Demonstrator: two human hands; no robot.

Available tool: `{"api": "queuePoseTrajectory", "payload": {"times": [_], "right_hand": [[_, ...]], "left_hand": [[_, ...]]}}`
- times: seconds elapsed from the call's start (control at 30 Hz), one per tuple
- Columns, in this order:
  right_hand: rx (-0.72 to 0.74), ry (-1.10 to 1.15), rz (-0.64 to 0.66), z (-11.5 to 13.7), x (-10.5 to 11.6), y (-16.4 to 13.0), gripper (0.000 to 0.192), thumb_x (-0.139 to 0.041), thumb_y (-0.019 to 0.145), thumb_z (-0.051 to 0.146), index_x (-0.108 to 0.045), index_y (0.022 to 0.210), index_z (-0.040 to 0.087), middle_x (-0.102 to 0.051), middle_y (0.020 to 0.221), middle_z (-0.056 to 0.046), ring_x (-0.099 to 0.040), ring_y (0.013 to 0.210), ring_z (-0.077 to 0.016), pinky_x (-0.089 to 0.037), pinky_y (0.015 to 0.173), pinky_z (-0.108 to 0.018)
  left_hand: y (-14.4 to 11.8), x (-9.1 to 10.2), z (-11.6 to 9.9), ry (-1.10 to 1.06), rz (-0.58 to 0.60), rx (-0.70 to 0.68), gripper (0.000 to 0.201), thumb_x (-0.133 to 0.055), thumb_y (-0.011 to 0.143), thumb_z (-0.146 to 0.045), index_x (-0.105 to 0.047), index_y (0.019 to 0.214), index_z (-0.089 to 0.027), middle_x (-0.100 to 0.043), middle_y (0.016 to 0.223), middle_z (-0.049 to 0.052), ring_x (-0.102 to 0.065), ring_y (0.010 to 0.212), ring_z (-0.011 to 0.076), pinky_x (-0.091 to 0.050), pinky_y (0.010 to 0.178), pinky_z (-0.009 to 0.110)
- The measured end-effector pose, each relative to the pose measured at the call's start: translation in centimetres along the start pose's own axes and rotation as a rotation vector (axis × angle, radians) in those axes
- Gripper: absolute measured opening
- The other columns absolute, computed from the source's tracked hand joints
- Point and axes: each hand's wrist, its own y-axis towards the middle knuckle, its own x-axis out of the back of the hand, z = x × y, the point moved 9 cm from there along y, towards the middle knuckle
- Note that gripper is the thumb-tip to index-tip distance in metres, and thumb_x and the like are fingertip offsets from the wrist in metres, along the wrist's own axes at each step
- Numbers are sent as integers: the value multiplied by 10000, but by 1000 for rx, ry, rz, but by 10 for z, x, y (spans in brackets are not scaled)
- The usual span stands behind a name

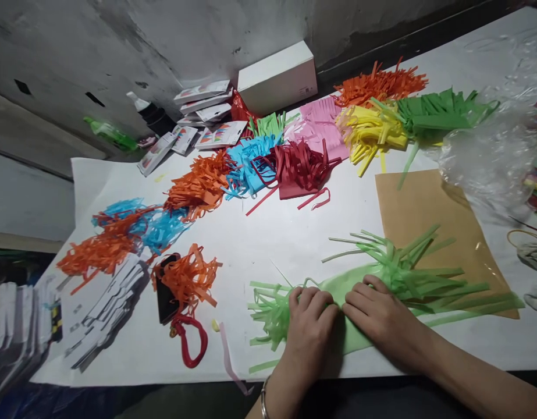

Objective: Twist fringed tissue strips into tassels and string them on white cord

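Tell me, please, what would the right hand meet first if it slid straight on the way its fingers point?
Probably the left hand: the right hand lies on the light green fringed paper, fingers pointing left, fingertips nearly touching the left hand's.
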Motion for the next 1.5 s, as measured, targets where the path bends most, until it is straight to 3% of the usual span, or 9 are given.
{"api": "queuePoseTrajectory", "payload": {"times": [0.27,0.53,0.73,0.87,1.03,1.17,1.27,1.33,1.5], "right_hand": [[-77,-21,-67,-32,25,-34,327,-340,1027,48,-653,980,132,-658,984,-100,-564,1016,-238,-310,1084,-479],[-371,-272,64,-42,8,-21,216,-470,927,110,-597,764,172,-621,864,-83,-583,905,-284,-352,966,-532],[-403,-301,94,-48,5,-12,122,-537,836,128,-601,748,184,-592,803,-64,-569,839,-294,-353,913,-561],[-247,-212,49,-32,6,-12,219,-491,833,18,-617,785,190,-633,873,-43,-582,939,-259,-287,1057,-556],[-53,-179,1,-8,3,-12,267,-425,944,22,-657,932,154,-637,837,-49,-573,873,-237,-337,1032,-499],[-48,-202,-64,-6,6,-5,324,-355,976,19,-633,876,150,-630,785,-50,-574,780,-222,-381,980,-470],[-98,-198,-177,-15,22,-2,296,-345,1010,55,-607,918,160,-654,807,-44,-607,783,-205,-419,955,-434],[-184,-203,-283,-32,43,-6,227,-378,1043,133,-591,976,175,-672,838,-38,-632,819,-199,-452,928,-392],[-628,-324,-635,-111,134,-69,204,-460,1051,347,-588,1074,189,-663,834,-70,-635,748,-220,-472,694,-336]], "left_hand": [[-3,-1,8,-74,25,87,137,-632,919,-81,-625,851,-200,-700,899,10,-557,847,196,-367,833,394],[5,-12,9,130,213,301,126,-588,890,-108,-599,795,-191,-630,880,47,-558,863,252,-363,867,469],[8,-9,-13,235,155,45,185,-685,830,-28,-623,830,-203,-669,901,8,-572,906,226,-321,973,480],[11,-16,-26,321,181,-126,198,-698,859,-87,-586,732,-189,-639,791,-8,-555,820,212,-322,974,477],[22,-18,-11,234,155,-85,210,-666,859,-65,-583,715,-193,-645,768,3,-537,734,194,-372,747,383],[13,-4,-19,59,44,-132,149,-573,926,-67,-623,838,-175,-688,881,40,-554,802,204,-409,782,376],[0,-15,-37,-58,156,-227,157,-559,950,-83,-644,1064,-150,-700,1093,85,-590,1002,232,-468,920,371],[-4,-27,-33,-54,237,-154,296,-654,918,-171,-617,1209,-142,-651,1292,130,-548,1217,289,-464,1034,418],[-4,-44,-6,68,354,29,673,-750,851,-365,-492,1449,-196,-444,1570,168,-390,1431,419,-450,1075,604]]}}
